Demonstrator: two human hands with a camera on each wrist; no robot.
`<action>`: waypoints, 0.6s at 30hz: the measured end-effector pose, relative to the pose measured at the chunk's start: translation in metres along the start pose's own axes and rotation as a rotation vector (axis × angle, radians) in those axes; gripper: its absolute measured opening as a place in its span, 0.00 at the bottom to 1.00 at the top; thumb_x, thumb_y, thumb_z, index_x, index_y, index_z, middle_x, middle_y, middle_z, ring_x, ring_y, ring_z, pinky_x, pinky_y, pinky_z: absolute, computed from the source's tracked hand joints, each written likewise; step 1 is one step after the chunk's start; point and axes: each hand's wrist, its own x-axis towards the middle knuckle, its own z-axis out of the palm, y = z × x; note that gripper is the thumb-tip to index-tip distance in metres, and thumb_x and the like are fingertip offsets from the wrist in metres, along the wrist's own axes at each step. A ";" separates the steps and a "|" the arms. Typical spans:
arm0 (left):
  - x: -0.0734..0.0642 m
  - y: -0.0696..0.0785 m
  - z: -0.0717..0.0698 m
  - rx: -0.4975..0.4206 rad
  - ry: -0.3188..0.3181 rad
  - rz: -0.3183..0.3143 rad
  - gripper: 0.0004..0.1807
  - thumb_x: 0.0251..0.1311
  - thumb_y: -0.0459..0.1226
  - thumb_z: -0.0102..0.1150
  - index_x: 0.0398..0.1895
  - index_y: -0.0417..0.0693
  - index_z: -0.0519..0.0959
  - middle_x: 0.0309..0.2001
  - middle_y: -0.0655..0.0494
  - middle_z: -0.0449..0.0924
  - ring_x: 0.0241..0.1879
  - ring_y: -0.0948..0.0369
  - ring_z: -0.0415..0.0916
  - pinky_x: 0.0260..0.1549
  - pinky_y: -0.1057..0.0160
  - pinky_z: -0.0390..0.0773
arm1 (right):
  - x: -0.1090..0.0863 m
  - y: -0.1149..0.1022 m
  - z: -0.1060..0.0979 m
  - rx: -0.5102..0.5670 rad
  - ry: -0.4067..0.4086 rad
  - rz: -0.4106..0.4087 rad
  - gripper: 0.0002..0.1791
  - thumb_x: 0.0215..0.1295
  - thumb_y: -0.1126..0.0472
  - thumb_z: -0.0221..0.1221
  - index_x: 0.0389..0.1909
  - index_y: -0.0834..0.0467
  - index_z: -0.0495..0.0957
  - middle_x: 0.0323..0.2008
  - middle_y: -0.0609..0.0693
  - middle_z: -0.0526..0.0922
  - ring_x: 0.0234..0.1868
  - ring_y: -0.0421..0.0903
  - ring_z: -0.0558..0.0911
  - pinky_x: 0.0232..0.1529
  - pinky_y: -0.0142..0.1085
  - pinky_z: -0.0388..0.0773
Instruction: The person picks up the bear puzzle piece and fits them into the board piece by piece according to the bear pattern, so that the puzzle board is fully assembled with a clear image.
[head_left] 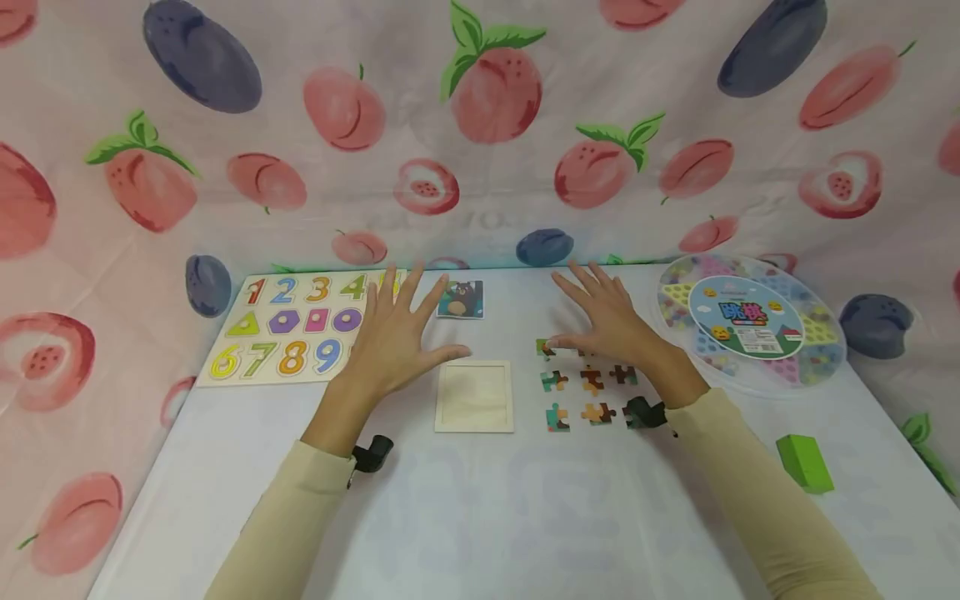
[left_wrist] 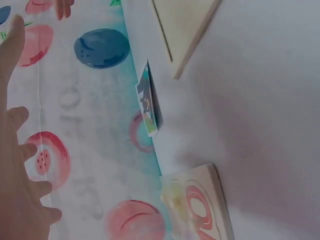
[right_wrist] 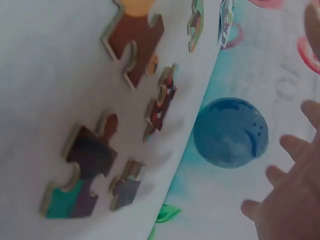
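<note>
Two beige sleeves (head_left: 288, 508) reach in from the near edge over a smooth white surface (head_left: 450, 517), soft-looking cloth with a black gadget (head_left: 372, 454) at the left cuff. Off to the right sits a bright green block (head_left: 806, 463), plain flat faces. Then, mid-surface, a square tray (head_left: 475, 398) in pale wood with a raised rim, and just right of it the jigsaw pieces (head_left: 592, 381), loose in rows: thick, knobby edges, printed brown, orange and teal. The right hand hides part of their back row.

Hands next. Left hand (head_left: 393, 343) and right hand (head_left: 611, 323) are both up off the surface, fingers fanned wide, thumbs pointing inward at each other. Grip is fully spread on both sides, with nothing in either one.

Past the left hand, partly covered by it, is a light wooden number board (head_left: 310, 337) with chunky coloured digits and shapes. Over on the right there's a round clear plastic tub (head_left: 746, 312) with a cartoony label. Further back, a little square bear card (head_left: 462, 300), then a creased sheet (head_left: 420, 75) printed with peaches and dark blue fruit.
</note>
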 end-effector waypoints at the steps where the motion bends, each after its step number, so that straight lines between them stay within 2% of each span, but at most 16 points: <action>1: -0.003 0.001 0.000 -0.002 -0.010 0.004 0.57 0.53 0.76 0.53 0.83 0.67 0.50 0.85 0.51 0.39 0.83 0.36 0.34 0.79 0.29 0.40 | 0.000 -0.001 0.001 0.011 -0.013 -0.013 0.58 0.56 0.36 0.70 0.82 0.47 0.51 0.83 0.59 0.48 0.83 0.67 0.43 0.77 0.74 0.39; 4: -0.012 0.002 -0.001 -0.039 -0.050 0.027 0.57 0.52 0.76 0.56 0.83 0.68 0.49 0.85 0.53 0.39 0.83 0.38 0.34 0.78 0.29 0.41 | 0.001 -0.001 0.004 0.070 -0.042 -0.042 0.54 0.57 0.40 0.72 0.80 0.49 0.56 0.81 0.58 0.58 0.81 0.65 0.52 0.78 0.71 0.46; 8: -0.024 0.001 -0.002 -0.153 -0.131 0.060 0.58 0.50 0.73 0.62 0.82 0.74 0.46 0.85 0.56 0.37 0.84 0.42 0.35 0.79 0.32 0.43 | 0.003 0.002 0.006 0.152 -0.077 -0.062 0.49 0.60 0.46 0.72 0.79 0.49 0.59 0.76 0.57 0.67 0.77 0.62 0.62 0.77 0.65 0.57; 13: -0.035 -0.003 0.002 -0.238 -0.198 0.072 0.61 0.49 0.70 0.67 0.82 0.73 0.45 0.85 0.60 0.35 0.84 0.44 0.39 0.80 0.34 0.48 | 0.007 0.005 0.007 0.234 -0.098 -0.037 0.48 0.60 0.51 0.72 0.79 0.50 0.61 0.77 0.56 0.66 0.77 0.61 0.62 0.76 0.63 0.61; 18: -0.043 -0.007 0.011 -0.311 -0.255 0.068 0.61 0.47 0.67 0.72 0.82 0.69 0.49 0.85 0.59 0.39 0.84 0.49 0.43 0.79 0.37 0.54 | 0.010 0.004 0.010 0.285 -0.118 -0.037 0.41 0.60 0.53 0.73 0.74 0.54 0.69 0.74 0.56 0.69 0.76 0.60 0.63 0.76 0.63 0.61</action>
